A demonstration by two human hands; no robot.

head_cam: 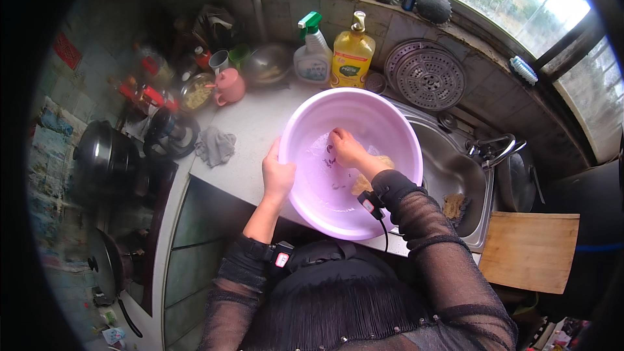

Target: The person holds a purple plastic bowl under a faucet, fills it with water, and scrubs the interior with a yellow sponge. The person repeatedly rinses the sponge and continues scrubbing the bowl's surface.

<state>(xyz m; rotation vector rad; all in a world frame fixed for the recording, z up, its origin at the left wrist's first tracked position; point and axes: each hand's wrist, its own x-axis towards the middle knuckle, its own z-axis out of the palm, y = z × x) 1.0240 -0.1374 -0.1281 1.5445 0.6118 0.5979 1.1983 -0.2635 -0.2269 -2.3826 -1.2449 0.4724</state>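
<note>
A large pink-purple plastic basin (304, 195) stands on the white counter, its right side over the edge of the steel sink. On its left rim my left hand (278, 174) grips, thumb at the inner side and fingers outside. Inside the basin, my right hand (346, 147) reaches down with its fingers bent together near the bottom; whether they pinch anything is hidden. Small dark bits (333, 161) lie by those fingers, in what looks like shallow water. A yellowish, lumpy piece (361, 185) rests in the basin, partly covered by my right wrist and forearm.
Behind the basin stand a spray bottle (313, 58) and a yellow dish soap bottle (352, 56). The steel sink (451, 170) with its faucet (502, 152) is on the right, beside a wooden board (530, 251). A grey cloth (215, 146) and pink teapot (229, 86) lie left.
</note>
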